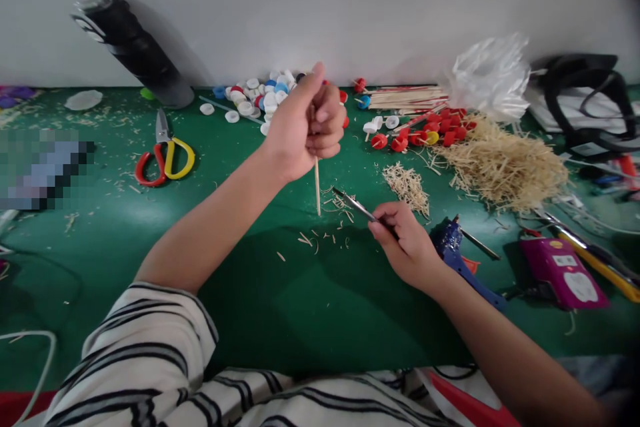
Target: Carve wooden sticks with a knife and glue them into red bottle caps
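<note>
Near centre of the green mat [300, 307] is open — only thin shavings [320, 237] scattered by the upright stick [317, 187], which stands mid-table under the left hand [305, 123]. The right hand [407, 243] and its blade [353, 201] close the gap just right of the stick. Right side is crowded: glue gun [457, 250], purple box [563, 270], straw heap [500, 160], cables. Far centre is blocked by caps [260, 97], red pieces [430, 132] and a bundle of sticks [405, 98]. Far left — scissors [165, 157] and a leaning black cylinder [133, 47], with bare mat between scissors and forearm. Near left edge carries a white cord [43, 360].
</note>
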Tool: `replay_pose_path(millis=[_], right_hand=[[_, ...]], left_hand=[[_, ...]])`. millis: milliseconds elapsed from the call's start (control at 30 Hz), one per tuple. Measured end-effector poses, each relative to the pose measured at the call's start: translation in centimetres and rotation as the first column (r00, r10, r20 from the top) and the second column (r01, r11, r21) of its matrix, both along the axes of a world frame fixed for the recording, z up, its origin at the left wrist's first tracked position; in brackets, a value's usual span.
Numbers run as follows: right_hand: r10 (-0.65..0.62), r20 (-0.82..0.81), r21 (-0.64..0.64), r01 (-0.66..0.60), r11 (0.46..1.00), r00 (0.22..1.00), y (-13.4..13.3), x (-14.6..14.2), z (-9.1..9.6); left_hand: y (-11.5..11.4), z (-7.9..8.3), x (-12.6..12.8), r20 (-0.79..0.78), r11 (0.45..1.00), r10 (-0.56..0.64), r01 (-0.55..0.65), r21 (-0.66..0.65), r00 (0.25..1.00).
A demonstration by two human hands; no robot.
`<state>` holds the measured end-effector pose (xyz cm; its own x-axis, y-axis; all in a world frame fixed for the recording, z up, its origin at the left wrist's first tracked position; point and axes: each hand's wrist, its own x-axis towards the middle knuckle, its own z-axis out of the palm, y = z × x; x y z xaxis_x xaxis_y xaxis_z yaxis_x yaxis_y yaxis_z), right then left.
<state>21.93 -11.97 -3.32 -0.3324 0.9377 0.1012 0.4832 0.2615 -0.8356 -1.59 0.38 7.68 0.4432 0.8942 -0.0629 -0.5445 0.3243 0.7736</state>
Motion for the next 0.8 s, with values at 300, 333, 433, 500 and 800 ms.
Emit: replay_pose_path(millis=[300,333,433,500,800], right_hand=[[0.094,0.239,-0.038,-0.087,0.995,0.966,0.5,-1.0,3.6],[0.114,0.233,-0.056,-0.103,0.993,0.966,0.6,-1.2,3.8],[0.143,0.224,-0.106,-0.122,0.987,0.964,1.0,-1.7,4.3],[0.163,0.246,-0.076,-0.149,0.986,0.955,1.5,-2.0,4.6],[0.116,0.219,-0.046,-0.109,0.993,0.969,3.1,-3.6,3.4]], left_hand=[[0.8,-0.4,1.7,-0.066,0.955,-0.264,0.27,0.126,0.962],[1.0,-0.5,1.6,-0.075,0.948,-0.286,0.293,0.122,0.955],[1.8,-1.1,1.3,-0.1,0.927,-0.354,0.363,0.09,0.93],[2.3,-1.4,0.9,-0.112,0.915,-0.391,0.399,0.057,0.913],[2.2,-0.7,-0.9,-0.203,0.916,-0.347,0.378,0.137,0.915]])
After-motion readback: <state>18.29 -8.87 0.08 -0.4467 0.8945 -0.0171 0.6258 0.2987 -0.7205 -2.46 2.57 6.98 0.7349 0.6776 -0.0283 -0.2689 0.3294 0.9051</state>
